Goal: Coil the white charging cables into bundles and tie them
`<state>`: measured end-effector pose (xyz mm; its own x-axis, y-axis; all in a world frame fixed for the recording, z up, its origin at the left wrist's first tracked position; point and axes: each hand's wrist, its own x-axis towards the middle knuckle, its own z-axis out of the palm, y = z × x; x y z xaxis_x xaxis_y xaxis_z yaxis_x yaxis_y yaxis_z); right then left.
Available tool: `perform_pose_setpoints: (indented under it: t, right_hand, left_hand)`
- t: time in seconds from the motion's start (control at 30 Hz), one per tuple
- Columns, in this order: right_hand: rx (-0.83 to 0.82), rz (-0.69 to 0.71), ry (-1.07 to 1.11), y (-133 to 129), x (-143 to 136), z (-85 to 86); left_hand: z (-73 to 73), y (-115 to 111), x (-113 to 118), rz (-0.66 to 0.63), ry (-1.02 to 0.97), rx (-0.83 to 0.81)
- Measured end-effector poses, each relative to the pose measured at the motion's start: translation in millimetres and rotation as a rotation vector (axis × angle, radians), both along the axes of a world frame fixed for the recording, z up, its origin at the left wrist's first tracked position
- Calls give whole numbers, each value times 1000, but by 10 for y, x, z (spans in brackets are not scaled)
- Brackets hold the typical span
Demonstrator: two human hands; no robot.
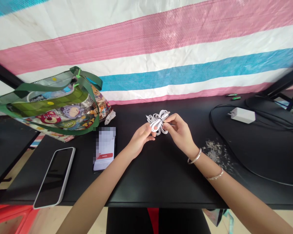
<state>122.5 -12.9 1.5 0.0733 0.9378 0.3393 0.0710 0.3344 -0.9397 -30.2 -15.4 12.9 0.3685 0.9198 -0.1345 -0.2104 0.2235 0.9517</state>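
A coiled white cable (157,123) is held just above the black table, bundled in loops with a dark tie around its middle. My left hand (142,138) grips the lower left loops between thumb and fingers. At the bundle's right side, my right hand (179,131) pinches near the dark tie, thumb and index finger together. Other white loops show behind the bundle, between the two hands. Two silvery bracelets circle my right wrist and forearm.
A lit phone (106,146) and a dark-screened phone (55,175) lie left, below a cartoon-print bag (70,113). Right are a white charger (243,115), black cables (229,148), green batteries (236,98) and pale crumbs (216,151). The black table's (161,185) front edge is near me.
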Motion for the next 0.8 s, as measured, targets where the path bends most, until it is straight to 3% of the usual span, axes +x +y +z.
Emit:
perform_pose_setpoints:
  t: [0.33,0.8]
  right_hand:
    - [38,6,-55,-8,9,-5]
    - [55,9,-97,-32,26,55]
  left_hand:
    - [33,-54,21,-52,-24,62]
    - [38,-32,24,-60,-27,-19]
